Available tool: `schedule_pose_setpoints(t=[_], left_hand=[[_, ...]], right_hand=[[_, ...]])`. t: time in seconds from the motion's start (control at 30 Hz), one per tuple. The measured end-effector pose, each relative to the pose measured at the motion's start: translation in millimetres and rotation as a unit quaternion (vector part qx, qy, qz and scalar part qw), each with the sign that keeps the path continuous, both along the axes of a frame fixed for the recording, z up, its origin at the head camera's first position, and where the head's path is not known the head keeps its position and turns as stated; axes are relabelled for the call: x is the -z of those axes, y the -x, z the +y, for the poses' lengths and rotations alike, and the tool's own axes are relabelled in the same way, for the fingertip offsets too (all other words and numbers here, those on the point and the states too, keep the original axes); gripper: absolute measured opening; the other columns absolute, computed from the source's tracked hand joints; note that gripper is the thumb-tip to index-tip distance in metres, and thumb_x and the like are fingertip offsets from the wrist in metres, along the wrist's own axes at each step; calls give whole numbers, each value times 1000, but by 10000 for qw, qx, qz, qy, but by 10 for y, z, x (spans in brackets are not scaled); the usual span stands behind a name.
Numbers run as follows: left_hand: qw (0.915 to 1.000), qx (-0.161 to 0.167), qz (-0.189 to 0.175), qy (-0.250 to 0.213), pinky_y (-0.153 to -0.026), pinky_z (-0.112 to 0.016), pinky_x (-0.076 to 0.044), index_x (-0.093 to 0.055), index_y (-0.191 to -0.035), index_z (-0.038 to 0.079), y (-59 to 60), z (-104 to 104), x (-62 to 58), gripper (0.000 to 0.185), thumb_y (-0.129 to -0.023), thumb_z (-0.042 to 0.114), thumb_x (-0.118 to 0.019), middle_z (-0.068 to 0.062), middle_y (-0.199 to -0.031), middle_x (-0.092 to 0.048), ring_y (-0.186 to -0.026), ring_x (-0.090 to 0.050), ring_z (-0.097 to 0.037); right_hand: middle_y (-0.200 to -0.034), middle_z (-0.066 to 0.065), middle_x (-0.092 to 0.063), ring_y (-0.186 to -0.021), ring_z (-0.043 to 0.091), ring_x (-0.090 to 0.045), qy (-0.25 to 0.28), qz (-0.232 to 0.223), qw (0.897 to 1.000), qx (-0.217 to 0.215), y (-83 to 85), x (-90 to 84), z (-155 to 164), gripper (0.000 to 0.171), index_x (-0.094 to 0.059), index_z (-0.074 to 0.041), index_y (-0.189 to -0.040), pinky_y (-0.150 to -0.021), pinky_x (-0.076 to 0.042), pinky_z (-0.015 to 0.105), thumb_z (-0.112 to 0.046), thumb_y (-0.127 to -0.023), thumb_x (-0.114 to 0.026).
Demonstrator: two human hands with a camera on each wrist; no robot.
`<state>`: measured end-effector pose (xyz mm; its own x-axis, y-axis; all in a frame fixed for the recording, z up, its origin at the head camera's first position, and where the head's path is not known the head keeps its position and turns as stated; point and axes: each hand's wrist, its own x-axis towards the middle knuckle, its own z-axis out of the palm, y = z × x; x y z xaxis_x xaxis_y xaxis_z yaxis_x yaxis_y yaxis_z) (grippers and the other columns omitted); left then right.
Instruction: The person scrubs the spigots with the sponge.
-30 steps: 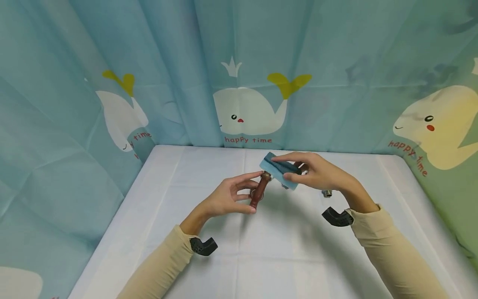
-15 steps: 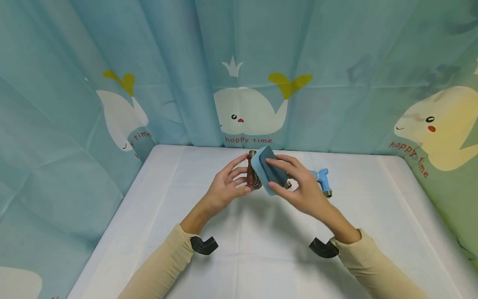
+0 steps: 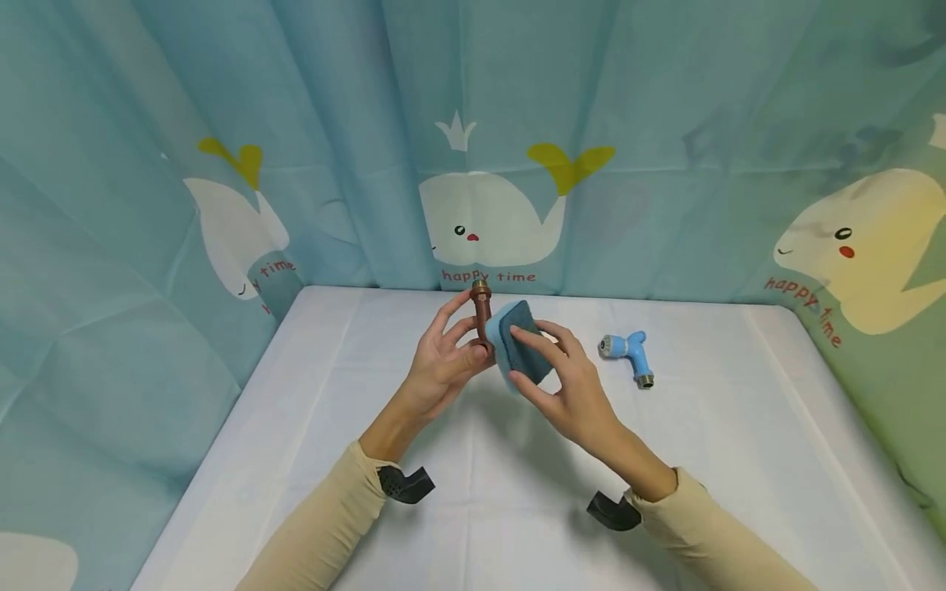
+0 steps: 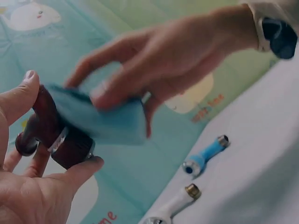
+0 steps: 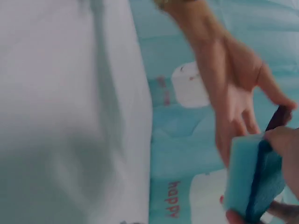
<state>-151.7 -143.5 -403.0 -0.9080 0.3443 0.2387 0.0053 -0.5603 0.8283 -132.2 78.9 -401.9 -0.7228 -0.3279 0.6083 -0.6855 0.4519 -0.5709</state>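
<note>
Nearest the camera: two beige sleeves w/ black wrist mounts, over the white-covered counter (image 3: pixel 473 509).

Left hand (image 3: pixel 442 369) is raised above the counter's mid-back, fingers and thumb curled round a brown faucet (image 3: pixel 482 316), held roughly upright, brass threaded end on top. Right hand (image 3: pixel 572 386) pinches a blue sponge (image 3: pixel 520 353) between thumb and fingers and lays it against the faucet's right side; both hands close together, the sponge touching the faucet. In the left wrist view the faucet body (image 4: pixel 60 135) looks glossy w/ a metal ring near its base, the sponge (image 4: pixel 100 119) draped across it.

Judgement: the faucet looks rigid, smooth, prob. slippery on its gloss finish, so best gripped low on the body near the ring, leaving the upper length free. The sponge looks soft and light, compresses under the fingers, darker scouring face on one side; hold by its edges.

Further back, right of the hands: a light blue faucet (image 3: pixel 626 355) lying on the counter, apart from both. The left wrist view also shows a white faucet (image 4: pixel 175 205) lying near it.

Behind: teal curtain (image 3: pixel 665 123) w/ whale prints; the words "happy time" read in red under the middle whale.
</note>
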Motion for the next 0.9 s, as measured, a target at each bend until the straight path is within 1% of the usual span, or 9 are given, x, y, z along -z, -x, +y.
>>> schedule_pose_setpoints(t=[0.1,0.23,0.27,0.37,0.43,0.53,0.6,0.77,0.9], left_hand=[[9999,-100,-43,-64,-95,-38,-57,-23,-162,16,-8,-6,4,104,-81,22,-88,-13,-130,-51,-104,-61,-22],[9998,-177,-20,-59,-92,-35,-57,-23,-162,16,-18,-6,-8,104,-81,24,-88,-13,-131,-51,-101,-61,-20],[9998,-193,-10,-53,-91,-35,-57,-23,-162,17,-21,-5,-12,103,-82,24,-88,-13,-131,-51,-101,-61,-20],[9997,-242,-21,-81,-94,-39,-57,-23,-161,17,-27,1,-21,103,-82,21,-88,-13,-131,-51,-106,-63,-23],[9995,-307,-43,-98,-94,-40,-57,-24,-161,18,-31,5,-18,103,-81,21,-89,-14,-131,-52,-106,-63,-23],[9991,-414,8,-66,-91,-35,-58,-25,-160,19,-29,14,-16,103,-80,23,-89,-14,-132,-52,-105,-63,-23],[9989,-464,92,-13,-89,-33,-58,-25,-161,19,-23,19,-13,101,-82,22,-88,-14,-133,-52,-104,-62,-23],[9987,-501,51,81,-94,-41,-58,-24,-160,17,-19,9,22,101,-83,21,-88,-14,-131,-52,-107,-63,-24],[9988,-458,77,120,-93,-41,-58,-24,-161,16,-16,2,34,100,-83,22,-87,-14,-131,-53,-105,-64,-23]], right_hand=[[-141,19,-53,-122,36,-58,98,-19,9997,207,7,42,-7,58,-63,-17,-141,-83,-59,51,-14,-86,-84],[-141,19,-53,-116,36,-62,279,134,9995,28,-19,70,-43,60,-63,-16,-141,-81,-60,51,-13,-86,-84],[-141,20,-53,-117,36,-62,260,151,9995,10,-24,63,-51,60,-63,-15,-141,-83,-59,51,-13,-86,-84],[-140,19,-53,-117,35,-61,234,103,9995,169,-13,44,-55,60,-63,-16,-141,-83,-60,51,-12,-86,-84],[-140,18,-54,-117,34,-61,306,68,9992,251,-14,31,-52,60,-64,-17,-141,-80,-60,50,-11,-85,-85],[-140,17,-55,-117,33,-62,428,12,9990,117,-33,32,-73,61,-62,-16,-142,-76,-62,47,-14,-86,-84],[-140,18,-54,-118,33,-62,373,18,9993,51,-37,45,-90,60,-61,-15,-143,-78,-61,47,-15,-87,-83],[-138,17,-55,-116,33,-62,319,87,9991,261,8,85,-74,61,-63,-17,-141,-79,-60,49,-11,-85,-84],[-141,19,-54,-119,35,-61,226,178,9996,10,34,92,-34,61,-62,-16,-143,-78,-60,50,-11,-85,-83]])
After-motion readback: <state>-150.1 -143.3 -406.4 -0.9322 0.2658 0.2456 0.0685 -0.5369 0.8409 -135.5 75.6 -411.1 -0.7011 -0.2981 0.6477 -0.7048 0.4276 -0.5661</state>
